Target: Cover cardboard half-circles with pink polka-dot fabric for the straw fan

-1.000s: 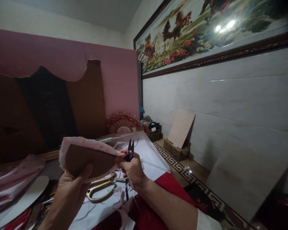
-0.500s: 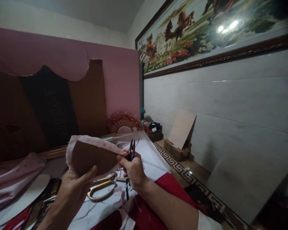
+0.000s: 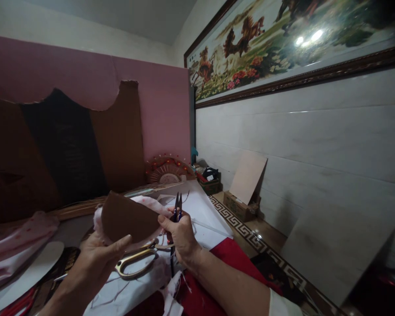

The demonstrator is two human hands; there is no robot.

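A brown cardboard template [image 3: 130,219] lies against a piece of white fabric with pink dots [image 3: 149,203], and both are held up over the table. My left hand [image 3: 103,252] grips the lower left of the pair, thumb across the cardboard, its other fingers hidden behind. At the right-hand tip, my right hand [image 3: 181,232] pinches the two between thumb and fingers. Thread snips [image 3: 177,207] are tucked in that same hand, blades pointing up. Below the piece lie gold-handled scissors [image 3: 134,264], partly hidden, beside white fabric scraps [image 3: 173,292].
Red cloth [image 3: 228,259] covers the near right of the table. Red-handled scissors [image 3: 19,305] and a white oval card [image 3: 39,265] lie at left, near dotted pink fabric [image 3: 23,245]. A fan-shaped holder of pins [image 3: 169,170] stands at the back, before a large cardboard panel [image 3: 121,145].
The cardboard has tilted and risen against the fabric, so its upper left corner now sticks out past the fabric edge. Both hands keep their hold, and the view has shifted slightly.
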